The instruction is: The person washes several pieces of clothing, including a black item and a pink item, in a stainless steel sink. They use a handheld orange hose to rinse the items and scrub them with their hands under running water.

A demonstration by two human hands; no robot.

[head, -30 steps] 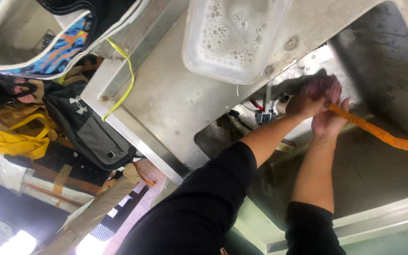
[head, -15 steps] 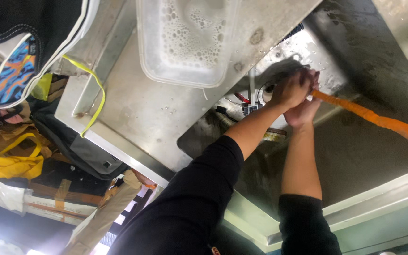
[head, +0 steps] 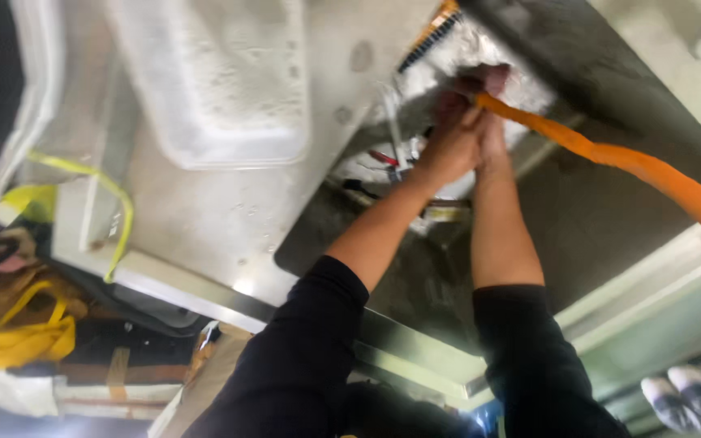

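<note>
— Stainless steel everywhere, as far as I can see: a dull, water-spotted metal tabotop?

— Yes, a grey steel tabletop (head: 204, 219) with a folded front edge, and a deep dark sink (head: 610, 211) sunk into it on the right. The sink walls look matte and stained.

— What sits on the flat part?

— A translucent plastic tub (head: 212, 81), rectangular with rounded corners, its inside frothy with white suds. A thin yellow strap (head: 115, 203) curls over the left edge of the steel.

— And the hands?

— Both reach into the far end of the sink, arms in black sleeves pushed up past the elbow. The left hand (head: 448, 150) and right hand (head: 492, 134) are pressed close together, fingers curled shut around the end of an orange hose (head: 634, 166). The view is blurred, so I cannot tell which fingers do the gripping.

— Describe the hose.

— Smooth, soft-looking, round in section, bright orange. Its long axis runs on a slant: from the hands at the upper middle it slopes down to the right and leaves the view at the right edge. The held end points toward a white, foamy mass (head: 464, 57) at the sink's far end.

— Anything else nearby?

— Yellow cloth (head: 18, 341) bunched low at the left, and two pale shoes (head: 687, 389) at the lower right corner.
</note>
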